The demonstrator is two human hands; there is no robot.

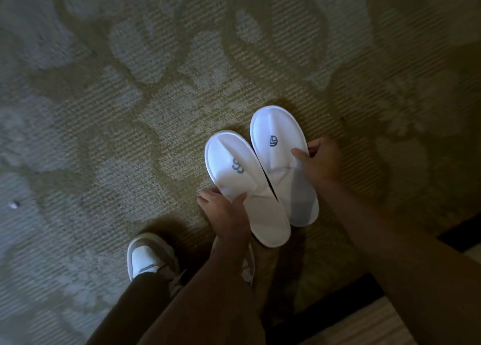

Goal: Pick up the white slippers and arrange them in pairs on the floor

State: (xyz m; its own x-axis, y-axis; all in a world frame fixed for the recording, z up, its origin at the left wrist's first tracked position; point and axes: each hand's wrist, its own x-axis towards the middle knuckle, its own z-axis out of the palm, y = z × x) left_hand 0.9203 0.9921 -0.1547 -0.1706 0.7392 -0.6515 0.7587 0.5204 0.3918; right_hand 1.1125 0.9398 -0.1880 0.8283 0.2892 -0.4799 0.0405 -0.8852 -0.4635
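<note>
Two white slippers with grey logos sit side by side over the patterned carpet, toes pointing away from me. My left hand grips the left slipper at its left edge near the opening. My right hand grips the right slipper at its right edge, thumb on the upper. The right slipper lies a little farther forward and its inner edge touches the left one. Whether they rest on the floor or hover just above it, I cannot tell.
The carpet is beige with pale blue-grey swirls. My own sneaker and dark trouser leg stand at the lower left, another sneaker partly hidden under my left forearm. A dark threshold strip and lighter flooring run along the lower right. A small white speck lies far left.
</note>
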